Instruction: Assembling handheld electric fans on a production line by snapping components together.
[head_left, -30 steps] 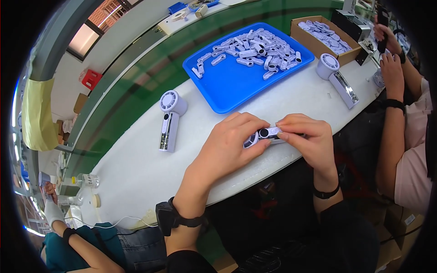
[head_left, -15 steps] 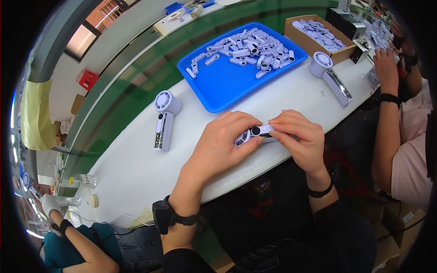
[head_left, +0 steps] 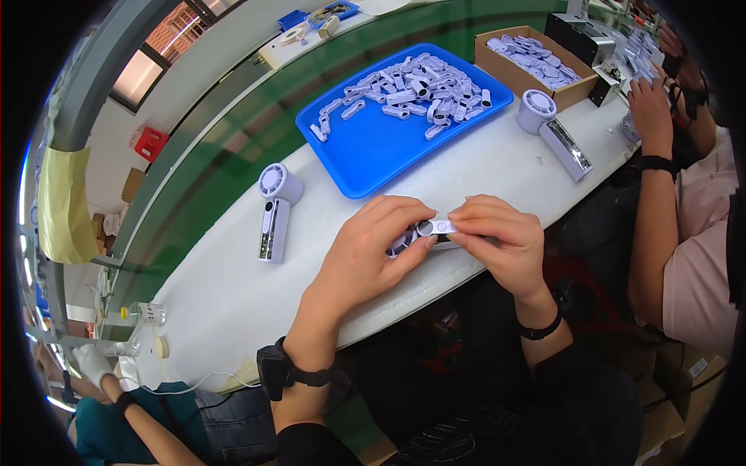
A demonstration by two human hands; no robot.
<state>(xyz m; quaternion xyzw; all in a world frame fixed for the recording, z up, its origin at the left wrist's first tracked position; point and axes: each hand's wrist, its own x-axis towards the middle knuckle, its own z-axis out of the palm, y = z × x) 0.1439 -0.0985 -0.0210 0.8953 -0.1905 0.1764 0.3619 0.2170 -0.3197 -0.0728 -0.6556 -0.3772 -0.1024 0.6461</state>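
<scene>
Desk: white desk (head_left: 233,287) running along a green belt.
Tray: blue tray (head_left: 373,155) of small lilac parts beyond the hands.
Spare fan: lies left of the hands (head_left: 272,210).
Left hand (head_left: 365,252): grip closed on the handheld fan (head_left: 423,233).
Right hand (head_left: 497,241): grip pinches the same fan, at the desk's near edge.

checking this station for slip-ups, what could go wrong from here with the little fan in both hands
The left hand and right hand hold the small fan right at the near edge of the white table; a slipped grip could likely drop it over that edge. Fingers cover most of the fan, so a misaligned piece might go unnoticed. The blue tray of loose parts lies close behind; a quick reach could scatter them.
</scene>
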